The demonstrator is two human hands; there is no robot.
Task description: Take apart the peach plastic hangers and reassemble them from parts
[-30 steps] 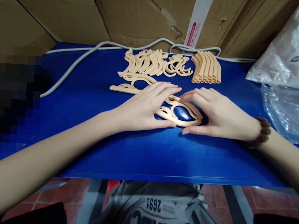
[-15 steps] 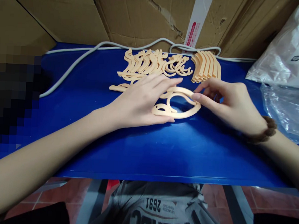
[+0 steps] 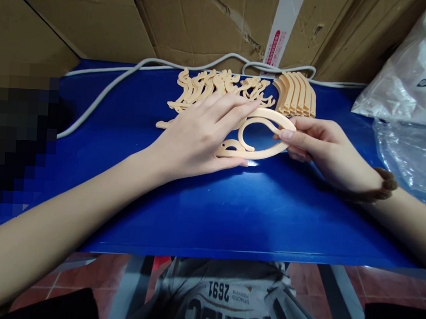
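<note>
A folded beige plastic hanger [image 3: 261, 155] is between my hands above the blue table [image 3: 231, 217]. My left hand [image 3: 196, 135] lies over its left part, fingers stretched on the upper edge and the thumb along the lower one. My right hand [image 3: 321, 143] pinches its rounded right end between thumb and fingers. Behind my left hand lie several beige hook pieces [image 3: 193, 87], partly covered by it. A row of curved beige arm pieces [image 3: 297, 95] stands behind the hanger.
A white cable [image 3: 105, 94] runs along the back of the table, in front of cardboard boxes [image 3: 205, 26]. Clear plastic bags [image 3: 398, 88] lie at the right. The table's front edge [image 3: 243, 255] is close to my body.
The hanger's right end has risen and moved slightly right. My right thumb and fingers have closed round that end. My left hand has shifted slightly with it.
</note>
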